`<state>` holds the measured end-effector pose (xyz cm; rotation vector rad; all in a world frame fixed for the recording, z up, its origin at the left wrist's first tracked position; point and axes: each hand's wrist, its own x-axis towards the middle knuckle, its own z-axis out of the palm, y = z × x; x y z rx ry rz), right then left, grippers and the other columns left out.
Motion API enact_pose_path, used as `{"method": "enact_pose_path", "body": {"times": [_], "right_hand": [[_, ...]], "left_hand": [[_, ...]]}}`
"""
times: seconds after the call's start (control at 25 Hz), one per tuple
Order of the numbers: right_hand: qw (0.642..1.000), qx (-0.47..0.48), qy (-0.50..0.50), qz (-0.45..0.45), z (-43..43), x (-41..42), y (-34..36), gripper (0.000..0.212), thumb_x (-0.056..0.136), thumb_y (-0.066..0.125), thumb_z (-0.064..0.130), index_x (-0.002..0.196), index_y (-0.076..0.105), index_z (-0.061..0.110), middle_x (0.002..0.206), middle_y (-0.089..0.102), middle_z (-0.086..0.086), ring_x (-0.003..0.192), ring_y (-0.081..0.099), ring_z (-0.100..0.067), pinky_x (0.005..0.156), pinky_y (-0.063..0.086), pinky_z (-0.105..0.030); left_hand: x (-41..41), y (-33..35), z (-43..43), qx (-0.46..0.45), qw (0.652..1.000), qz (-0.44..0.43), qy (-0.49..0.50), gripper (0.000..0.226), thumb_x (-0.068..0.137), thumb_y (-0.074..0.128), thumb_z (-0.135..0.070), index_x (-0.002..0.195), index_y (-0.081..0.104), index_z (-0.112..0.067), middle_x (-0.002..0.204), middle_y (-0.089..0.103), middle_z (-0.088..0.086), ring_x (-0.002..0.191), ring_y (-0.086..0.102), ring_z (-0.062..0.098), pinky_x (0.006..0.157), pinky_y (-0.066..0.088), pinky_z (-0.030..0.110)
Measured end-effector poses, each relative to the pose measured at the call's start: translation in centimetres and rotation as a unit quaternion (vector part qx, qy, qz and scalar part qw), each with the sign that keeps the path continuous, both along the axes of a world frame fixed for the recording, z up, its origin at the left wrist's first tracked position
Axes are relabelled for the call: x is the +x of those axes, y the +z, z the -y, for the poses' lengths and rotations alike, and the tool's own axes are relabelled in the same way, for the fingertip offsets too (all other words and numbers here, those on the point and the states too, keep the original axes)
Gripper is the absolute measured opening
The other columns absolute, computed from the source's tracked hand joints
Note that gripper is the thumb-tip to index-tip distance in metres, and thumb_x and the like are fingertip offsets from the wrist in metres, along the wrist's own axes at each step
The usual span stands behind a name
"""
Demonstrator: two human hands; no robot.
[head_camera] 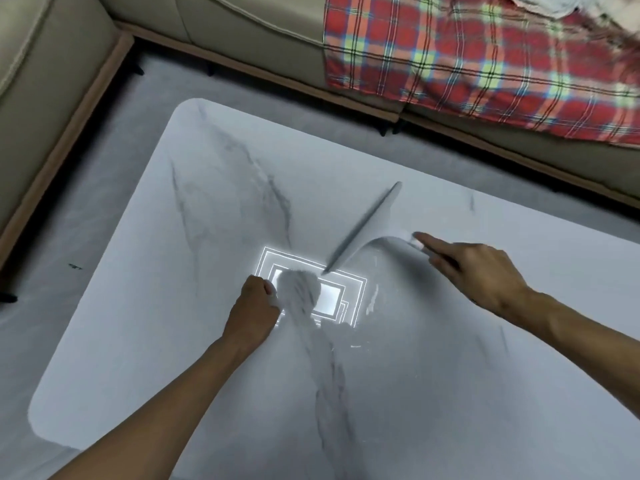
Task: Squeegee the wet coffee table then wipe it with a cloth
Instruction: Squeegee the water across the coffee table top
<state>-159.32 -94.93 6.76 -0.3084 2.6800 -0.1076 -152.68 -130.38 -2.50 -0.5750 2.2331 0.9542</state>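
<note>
On the veined white coffee table (415, 393), droplets (371, 301) glisten.

- We are looking down into a home living room.
- A beige upholstered sofa (242, 29) runs along the top of the frame. It turns down the upper left as a corner unit and stands on short dark legs (383, 129).
- A red plaid blanket (485, 64) is draped over its seat at the upper right.
- A low, white, marble-patterned coffee table (225, 209) with rounded corners fills the centre and lower frame, near the sofa.
- The floor (76, 220) between them is pale grey, perhaps polished tile; the blur keeps us from telling.
- A bright reflection (332, 292) of nested rectangles lies on the glossy tabletop at centre.
</note>
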Motion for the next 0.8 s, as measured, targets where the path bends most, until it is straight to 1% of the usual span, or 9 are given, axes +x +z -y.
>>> {"method": "enact_pose_path", "body": {"times": [0.12, 0.24, 0.32, 0.4, 0.48, 0.6, 0.64, 0.72, 0.8], "right_hand": [[0.996, -0.046, -0.076, -0.021, 3.7, -5.3, -2.7, 0.042, 0.100, 0.029, 0.045, 0.142, 0.029, 0.046, 0.117, 0.067, -0.009, 0.102, 0.058, -0.039, 0.074, 0.042, -0.039], [0.992, -0.057, -0.115, -0.015, 4.5, -8.0, -4.8, 0.043, 0.101, 0.031, 0.038, 0.144, 0.031, 0.040, 0.118, 0.065, -0.016, 0.100, 0.056, -0.042, 0.073, 0.037, -0.038], [0.992, -0.055, -0.109, -0.010, 3.3, -6.7, -5.2, 0.043, 0.102, 0.031, 0.037, 0.145, 0.031, 0.040, 0.113, 0.066, -0.015, 0.096, 0.057, -0.041, 0.071, 0.037, -0.037], [0.993, -0.049, -0.103, 0.002, 1.1, -3.6, -4.8, 0.043, 0.102, 0.029, 0.040, 0.145, 0.030, 0.043, 0.107, 0.069, -0.012, 0.091, 0.060, -0.040, 0.069, 0.041, -0.037], [0.994, -0.024, -0.101, 0.029, -1.7, 0.2, -3.4, 0.044, 0.101, 0.029, 0.042, 0.145, 0.028, 0.046, 0.100, 0.070, -0.007, 0.089, 0.063, -0.036, 0.071, 0.048, -0.039], [0.993, 0.032, -0.095, 0.066, -5.1, 4.8, 0.1, 0.043, 0.100, 0.031, 0.043, 0.142, 0.030, 0.052, 0.077, 0.068, 0.008, 0.073, 0.064, -0.024, 0.063, 0.048, -0.033], [0.993, 0.026, -0.101, 0.062, -5.6, 4.8, 0.7, 0.042, 0.099, 0.032, 0.045, 0.140, 0.032, 0.053, 0.077, 0.068, 0.009, 0.074, 0.065, -0.023, 0.061, 0.046, -0.032], [0.992, -0.017, -0.120, 0.027, -5.3, 2.4, 0.5, 0.040, 0.098, 0.033, 0.051, 0.138, 0.036, 0.052, 0.097, 0.073, 0.004, 0.090, 0.066, -0.030, 0.068, 0.048, -0.034], [0.988, -0.064, -0.142, -0.006, -3.1, -2.2, -0.8, 0.041, 0.099, 0.032, 0.050, 0.139, 0.037, 0.047, 0.115, 0.069, -0.004, 0.103, 0.061, -0.038, 0.078, 0.049, -0.040]], "left_hand": [[-1.1, -0.7, -2.0, -0.008, 0.998, -0.028, -0.058, 0.030, 0.079, 0.055, -0.008, 0.080, 0.035, -0.030, 0.110, 0.051, 0.001, 0.091, 0.055, 0.023, 0.061, 0.036, 0.026], [-2.3, -1.8, -4.3, -0.008, 0.996, -0.043, -0.081, 0.032, 0.075, 0.053, -0.005, 0.075, 0.033, -0.029, 0.117, 0.050, 0.013, 0.107, 0.056, 0.033, 0.076, 0.047, 0.036], [-2.3, -2.9, -5.5, -0.039, 0.990, -0.032, -0.130, 0.017, 0.079, 0.049, -0.004, 0.087, 0.043, -0.017, 0.132, 0.042, 0.023, 0.126, 0.044, 0.039, 0.093, 0.046, 0.044], [-2.2, -3.7, -6.3, -0.065, 0.983, 0.008, -0.174, 0.025, 0.087, 0.047, -0.007, 0.112, 0.046, -0.004, 0.151, 0.015, 0.034, 0.145, 0.014, 0.042, 0.109, 0.034, 0.045], [-2.8, -3.7, -6.9, -0.073, 0.982, 0.038, -0.169, 0.039, 0.090, 0.046, -0.011, 0.127, 0.039, -0.001, 0.153, 0.001, 0.038, 0.146, -0.003, 0.044, 0.114, 0.026, 0.043], [-3.8, -3.0, -8.0, -0.071, 0.981, 0.059, -0.169, 0.048, 0.088, 0.045, -0.009, 0.133, 0.034, 0.000, 0.151, -0.003, 0.042, 0.144, -0.009, 0.049, 0.118, 0.018, 0.047], [-4.0, -2.8, -8.4, -0.079, 0.980, 0.068, -0.171, 0.049, 0.088, 0.042, -0.009, 0.135, 0.032, 0.000, 0.150, -0.004, 0.044, 0.143, -0.009, 0.052, 0.118, 0.015, 0.048], [-4.0, -2.5, -9.0, -0.091, 0.978, 0.078, -0.171, 0.050, 0.091, 0.038, -0.010, 0.139, 0.028, 0.000, 0.148, -0.005, 0.046, 0.141, -0.009, 0.055, 0.119, 0.011, 0.050], [-4.1, -2.4, -9.5, -0.107, 0.977, 0.077, -0.169, 0.052, 0.094, 0.037, -0.011, 0.142, 0.026, 0.002, 0.148, -0.002, 0.046, 0.142, -0.004, 0.055, 0.118, 0.011, 0.050]]}}
